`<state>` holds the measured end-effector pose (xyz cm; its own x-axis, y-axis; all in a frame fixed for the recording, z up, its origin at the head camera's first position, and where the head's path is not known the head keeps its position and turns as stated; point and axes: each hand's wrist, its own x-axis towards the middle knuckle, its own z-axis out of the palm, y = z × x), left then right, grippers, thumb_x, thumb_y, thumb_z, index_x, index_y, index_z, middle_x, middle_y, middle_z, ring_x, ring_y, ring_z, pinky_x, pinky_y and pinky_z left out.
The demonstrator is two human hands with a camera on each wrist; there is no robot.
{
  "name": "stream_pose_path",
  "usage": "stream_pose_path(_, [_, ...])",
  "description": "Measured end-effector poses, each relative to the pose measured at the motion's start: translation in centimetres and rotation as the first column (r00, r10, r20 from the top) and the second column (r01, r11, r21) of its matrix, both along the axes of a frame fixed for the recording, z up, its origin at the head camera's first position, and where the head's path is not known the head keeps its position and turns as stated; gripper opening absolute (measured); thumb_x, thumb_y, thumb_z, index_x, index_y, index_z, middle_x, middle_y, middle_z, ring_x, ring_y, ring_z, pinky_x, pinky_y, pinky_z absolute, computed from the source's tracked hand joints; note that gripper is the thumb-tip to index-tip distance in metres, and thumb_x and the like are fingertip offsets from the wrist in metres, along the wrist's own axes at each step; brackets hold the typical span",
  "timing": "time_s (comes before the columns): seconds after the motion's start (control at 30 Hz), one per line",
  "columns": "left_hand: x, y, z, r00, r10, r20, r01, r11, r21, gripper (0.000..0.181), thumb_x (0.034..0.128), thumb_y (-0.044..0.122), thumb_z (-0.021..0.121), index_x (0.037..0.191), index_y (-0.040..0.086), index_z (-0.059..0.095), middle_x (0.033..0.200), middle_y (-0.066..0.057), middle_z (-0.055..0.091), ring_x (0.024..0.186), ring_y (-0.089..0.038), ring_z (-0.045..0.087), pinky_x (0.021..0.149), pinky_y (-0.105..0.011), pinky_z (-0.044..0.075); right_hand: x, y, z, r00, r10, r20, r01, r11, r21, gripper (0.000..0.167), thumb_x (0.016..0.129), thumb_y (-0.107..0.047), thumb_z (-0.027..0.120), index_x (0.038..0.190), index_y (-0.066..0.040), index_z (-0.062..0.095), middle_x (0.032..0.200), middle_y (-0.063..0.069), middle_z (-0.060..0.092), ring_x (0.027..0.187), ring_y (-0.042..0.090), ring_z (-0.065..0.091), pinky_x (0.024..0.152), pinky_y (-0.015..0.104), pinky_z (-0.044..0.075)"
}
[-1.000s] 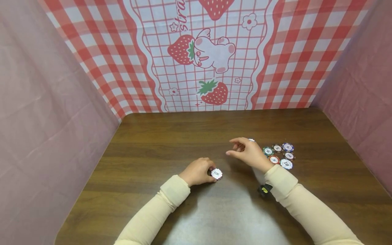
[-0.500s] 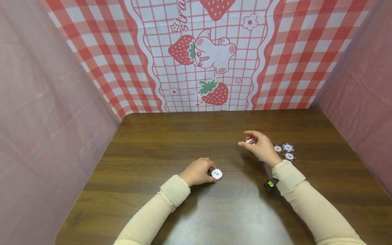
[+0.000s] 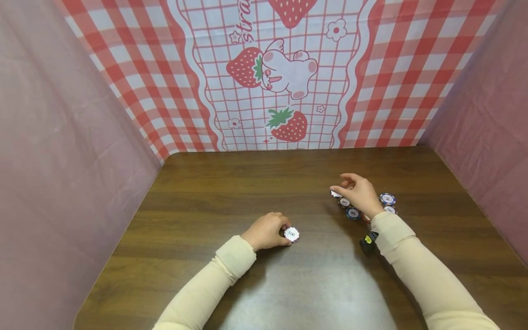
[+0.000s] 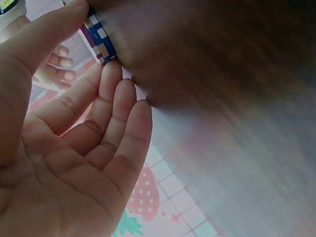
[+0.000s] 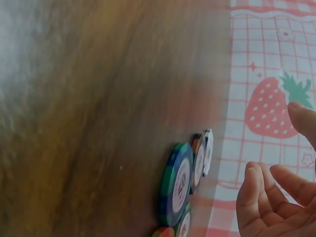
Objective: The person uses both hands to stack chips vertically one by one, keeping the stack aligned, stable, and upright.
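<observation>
My left hand [image 3: 266, 231] pinches a small stack of poker chips [image 3: 292, 234] on the table, between thumb and fingers. The top chip is white and reads 500. The left wrist view shows the stack's edge [image 4: 94, 39], a maroon-and-white chip against a blue-and-white one. My right hand [image 3: 360, 192] hovers over a cluster of loose chips, partly hiding them. In the right wrist view its thumb [image 5: 302, 121] and fingers [image 5: 259, 197] stand apart with nothing between them. Near the thumb lies a white chip [image 3: 335, 194], beside a brown chip [image 3: 344, 202] and a blue-green chip [image 3: 353, 213].
More chips lie right of the right hand, among them a blue chip [image 3: 387, 198]. The wooden table [image 3: 198, 192] ends at a red-and-white checked cloth [image 3: 161, 68] behind. Pink cloth hangs on both sides. A dark wrist device [image 3: 368, 242] sits under the right sleeve.
My right hand has moved right and slightly away from me, over the chips. Chips left of it have come into view, while others are covered. The left hand has stayed put.
</observation>
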<state>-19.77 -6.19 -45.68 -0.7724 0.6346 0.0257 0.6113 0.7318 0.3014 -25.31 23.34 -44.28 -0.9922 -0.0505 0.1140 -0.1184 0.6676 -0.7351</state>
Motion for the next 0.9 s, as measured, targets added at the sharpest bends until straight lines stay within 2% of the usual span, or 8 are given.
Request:
stream_pose_path(0.4, [0.0, -0.1, 0.0, 1.000, 0.001, 0.005, -0.001, 1.000, 0.001, 0.034, 0.0728, 0.033, 0.083, 0.098, 0.014, 0.071, 0.089, 0.005, 0.065, 0.082, -0.008, 0.056, 0.074, -0.022, 0.046, -1.3, 0.6, -0.2, 0.998, -0.024, 0.058, 0.016, 0.992, 0.125, 0.066, 0.089, -0.039, 0.069, 0.131, 0.010, 0.053, 0.107, 0.023, 0.064, 0.093, 0.032, 0.060, 0.086, 0.049, 0.048])
stream_pose_path(0.73, [-0.1, 0.2, 0.1, 1.000, -0.011, -0.004, 0.011, 1.000, -0.014, 0.033, 0.0732, 0.034, 0.083, 0.097, 0.015, 0.071, 0.088, 0.006, 0.065, 0.081, -0.007, 0.054, 0.073, -0.021, 0.045, -1.5, 1.0, -0.2, 0.994, -0.008, 0.112, -0.015, 0.979, 0.205, 0.065, 0.087, -0.037, 0.071, 0.126, 0.012, 0.055, 0.097, 0.018, 0.065, 0.085, 0.028, 0.057, 0.082, 0.046, 0.048])
stream_pose_path(0.9, [0.0, 0.2, 0.3, 1.000, -0.012, -0.001, 0.012, 1.000, -0.010, 0.033, 0.0729, 0.033, 0.083, 0.097, 0.014, 0.071, 0.088, 0.006, 0.065, 0.081, -0.007, 0.055, 0.073, -0.021, 0.045, -1.7, 1.0, -0.6, 0.991, 0.003, 0.136, -0.035, 0.971, 0.237, 0.063, 0.086, -0.036, 0.072, 0.125, 0.011, 0.057, 0.098, 0.018, 0.066, 0.087, 0.028, 0.058, 0.082, 0.047, 0.048])
